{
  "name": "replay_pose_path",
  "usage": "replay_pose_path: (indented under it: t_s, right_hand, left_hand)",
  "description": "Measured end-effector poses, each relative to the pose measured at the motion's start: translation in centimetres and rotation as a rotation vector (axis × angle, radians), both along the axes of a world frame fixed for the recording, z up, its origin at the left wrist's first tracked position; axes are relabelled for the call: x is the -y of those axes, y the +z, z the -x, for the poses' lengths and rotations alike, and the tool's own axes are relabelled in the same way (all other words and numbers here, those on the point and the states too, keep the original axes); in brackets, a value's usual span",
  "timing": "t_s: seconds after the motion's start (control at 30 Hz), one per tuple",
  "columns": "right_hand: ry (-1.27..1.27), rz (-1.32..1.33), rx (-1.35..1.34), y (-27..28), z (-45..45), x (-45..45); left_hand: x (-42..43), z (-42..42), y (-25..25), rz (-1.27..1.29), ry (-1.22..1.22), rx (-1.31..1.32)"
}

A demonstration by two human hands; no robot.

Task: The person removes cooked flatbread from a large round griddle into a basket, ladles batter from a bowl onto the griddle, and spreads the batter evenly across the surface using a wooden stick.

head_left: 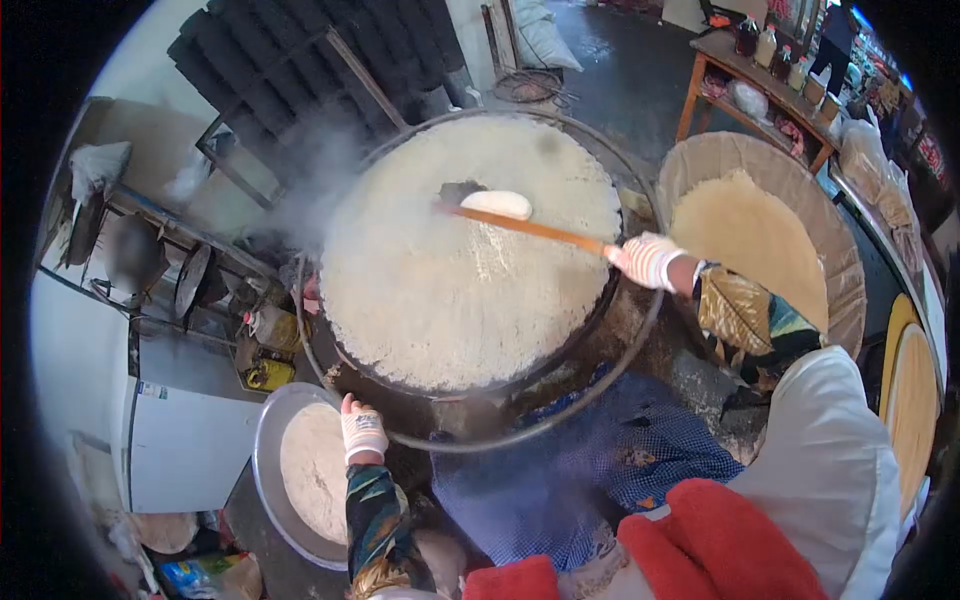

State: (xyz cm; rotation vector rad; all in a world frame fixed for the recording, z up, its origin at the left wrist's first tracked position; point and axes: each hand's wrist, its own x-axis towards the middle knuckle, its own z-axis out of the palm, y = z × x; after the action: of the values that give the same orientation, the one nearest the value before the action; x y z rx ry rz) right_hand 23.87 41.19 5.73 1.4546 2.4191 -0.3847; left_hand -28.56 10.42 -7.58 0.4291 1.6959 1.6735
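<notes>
My right hand, in a striped glove, is closed around a long wooden spreader. The spreader reaches across a big round griddle, its far end by a white lump of batter. A pale, thin layer of batter covers nearly the whole griddle, with a dark bare patch beside the lump. A metal ring runs around the griddle. At its near left, my left hand, in a similar glove, is closed on this ring; its fingers are partly hidden.
A metal basin of pale batter stands at the left. To the right is a large lined basket holding a tan, grainy layer. Steam rises at the griddle's left. Farther back are a wooden table with bottles and stacked dark cylinders.
</notes>
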Motion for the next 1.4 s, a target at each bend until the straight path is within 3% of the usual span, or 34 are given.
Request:
replay_pose_path:
  t_s: [0.07,0.13,0.2,0.23,0.3,0.33,0.4,0.47,0.53,0.63,0.67,0.7,0.8,0.87,0.93,0.97,1.0,1.07,1.1,1.2,1.27,1.33,1.4]
  right_hand:
    - [-0.126,0.237,-0.323,1.8,0.8,3.8]
    - [-0.113,0.304,-0.722,-2.5,0.9,7.0]
    - [-0.461,0.737,-0.903,3.7,1.3,12.2]
    - [-0.46,0.735,-0.899,4.6,0.8,13.8]
    - [-0.53,0.682,-1.182,5.0,-0.9,16.1]
    - [-0.533,0.682,-1.179,4.0,-1.8,16.6]
    - [-0.723,0.652,-1.492,1.0,-3.3,17.4]
    - [-0.875,0.807,-1.512,-0.3,-3.1,18.5]
    - [-0.897,0.82,-1.414,-0.5,-1.3,20.0]
    - [-0.84,0.974,-1.409,-0.1,0.2,19.3]
    - [-0.793,1.012,-1.394,-0.2,0.7,18.9]
    - [-0.836,1.031,-1.397,-0.1,1.4,18.5]
    - [-0.813,1.07,-1.446,-1.1,2.9,17.8]
    - [-0.801,1.042,-1.438,-1.6,4.3,17.4]
    - [-0.849,1.063,-1.406,-1.4,5.7,17.1]
    - [-0.847,1.092,-1.389,-1.5,6.3,16.9]
    - [-0.841,1.1,-1.388,-1.5,6.9,16.9]
    - [-0.841,1.06,-1.379,-1.4,8.0,17.0]
    - [-0.852,1.069,-1.359,-0.7,8.5,17.1]
    - [-0.846,1.097,-1.305,-0.7,9.4,17.1]
    - [-0.839,1.12,-1.309,-1.0,9.8,17.3]
    - [-0.848,1.127,-1.32,-1.0,10.3,17.9]
    - [-0.827,1.143,-1.353,-1.2,10.8,18.6]
  left_hand:
    - [-0.8,1.4,-0.2,-0.065,0.035,0.166]
    - [-0.8,3.8,-1.6,-0.116,0.014,0.205]
    - [-1.0,5.7,-3.0,-0.196,-0.044,0.258]
    - [-1.3,5.3,-2.0,-0.22,0.01,0.35]
    - [-1.2,5.9,-2.3,-0.258,-0.013,0.367]
    - [-1.1,5.9,-2.4,-0.293,-0.037,0.383]
    - [-1.8,4.0,-1.1,-0.205,0.028,0.313]
    - [-1.7,2.9,-0.5,-0.128,0.095,0.237]
    - [-0.5,3.7,-2.4,-0.259,-0.014,0.307]
    - [0.5,4.3,-6.9,-0.283,0.011,0.389]
    - [0.8,2.2,-7.1,-0.293,0.019,0.198]
    - [0.7,-0.2,-3.2,-0.295,0.023,0.192]
    - [1.2,-13.1,6.9,1.053,-0.844,-2.282]
    - [1.1,-17.2,3.4,1.236,-0.82,-2.001]
    - [1.0,-23.0,1.7,1.162,-0.676,-1.937]
    - [1.0,-25.9,1.6,0.856,-0.594,-1.837]
    - [0.8,-30.4,8.7,0.522,-0.612,-1.625]
    - [1.2,-35.3,9.4,0.242,-0.615,-1.409]
    - [2.2,-37.3,9.4,0.107,-0.613,-1.437]
    - [6.8,-39.1,11.4,-0.03,-0.686,-1.207]
    - [10.0,-36.9,13.8,0.1,-0.696,-1.169]
    - [14.3,-33.9,13.5,0.165,-0.461,-1.215]
    - [18.1,-31.0,14.7,0.293,-0.202,-1.011]
